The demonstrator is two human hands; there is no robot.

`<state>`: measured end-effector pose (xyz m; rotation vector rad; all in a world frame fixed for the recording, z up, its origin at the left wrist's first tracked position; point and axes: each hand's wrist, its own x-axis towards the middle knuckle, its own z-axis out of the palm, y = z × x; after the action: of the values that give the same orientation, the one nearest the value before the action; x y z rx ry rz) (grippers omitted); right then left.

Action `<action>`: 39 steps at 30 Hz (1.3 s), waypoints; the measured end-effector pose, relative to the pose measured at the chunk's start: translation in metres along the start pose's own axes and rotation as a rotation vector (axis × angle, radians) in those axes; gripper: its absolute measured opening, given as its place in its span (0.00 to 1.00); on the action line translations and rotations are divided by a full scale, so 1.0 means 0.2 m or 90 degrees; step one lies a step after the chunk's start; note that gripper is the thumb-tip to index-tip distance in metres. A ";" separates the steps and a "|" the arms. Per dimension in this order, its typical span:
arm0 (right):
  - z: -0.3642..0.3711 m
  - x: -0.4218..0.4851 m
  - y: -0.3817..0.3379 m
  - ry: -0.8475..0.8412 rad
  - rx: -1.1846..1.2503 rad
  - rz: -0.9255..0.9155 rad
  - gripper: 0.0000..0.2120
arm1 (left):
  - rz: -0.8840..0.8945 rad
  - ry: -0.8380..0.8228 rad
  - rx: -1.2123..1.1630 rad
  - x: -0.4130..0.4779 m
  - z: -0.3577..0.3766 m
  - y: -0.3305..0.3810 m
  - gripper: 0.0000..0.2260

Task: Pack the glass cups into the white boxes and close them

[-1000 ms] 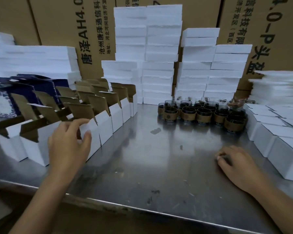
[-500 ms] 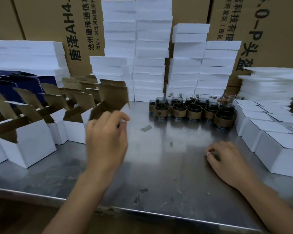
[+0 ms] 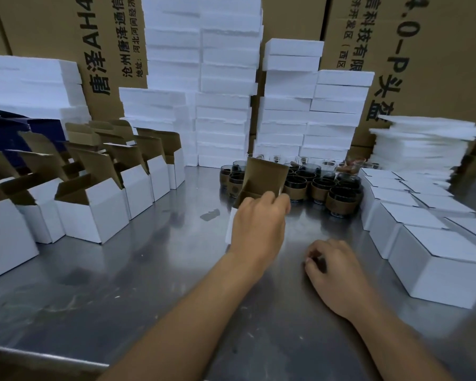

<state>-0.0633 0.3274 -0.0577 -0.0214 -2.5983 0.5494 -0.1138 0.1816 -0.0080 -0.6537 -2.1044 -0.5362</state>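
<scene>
- Progress looks partial: closed white boxes sit in rows along your right side of the steel table, which I judge to be finished packs, though what is inside them cannot be seen.
- Open white boxes, lids up and brown insides showing, stand in a line on your left, waiting to be filled.
- Glass cups, each with a brown sleeve, cluster at the back of the table near the centre, just in front of the white foam stacks; many are left to pack.
- Your left hand grips one open box by its near wall, fingers closed on the card, lid flap raised, right in front of the cups. Whether the box touches the table is hidden by your hand.
- Your right hand rests on the table near you, fingers loosely curled; something small and dark may be under them, but I cannot tell what, or whether they are holding it.
- Left to do for this box, as I judge it: put a cup inside, fold the flap down, and add it to the rows on the right.
</scene>
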 end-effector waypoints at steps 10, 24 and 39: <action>0.01 0.02 0.03 -0.016 0.008 -0.016 0.04 | 0.073 -0.076 -0.029 0.02 0.13 0.07 0.10; -0.02 0.14 0.06 0.021 0.079 0.119 0.11 | 0.115 0.004 -0.127 -0.09 0.04 -0.03 0.08; 0.02 0.61 0.28 0.036 0.175 0.396 0.29 | 0.080 -0.097 -0.204 -0.10 0.12 -0.08 0.07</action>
<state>-0.1787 0.3915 -0.0274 -0.7589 -2.4102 1.0956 -0.1272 0.1775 -0.0400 -1.0300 -2.1183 -0.7821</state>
